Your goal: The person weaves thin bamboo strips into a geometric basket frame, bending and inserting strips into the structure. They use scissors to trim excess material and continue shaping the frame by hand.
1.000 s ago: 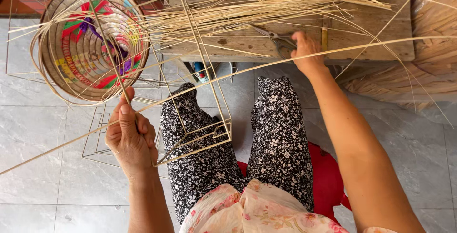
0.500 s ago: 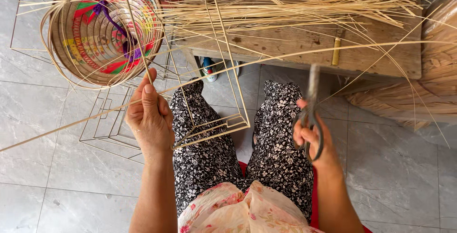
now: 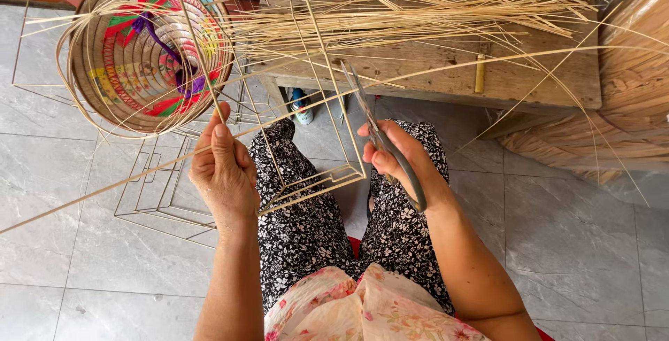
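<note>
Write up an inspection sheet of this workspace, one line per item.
Surface: wooden bench on grey floor tiles.
Job's things: long bamboo strip; grey scissors, blades open; wire frame over the lap.
Clutter: loose bamboo strips across bench; colourful woven basket; more wire frames on floor.
Hands: left hand pinches the strip; right hand grips the scissors.
Cables: nothing seen.
Surroundings: bundled straw-coloured material at right.
</note>
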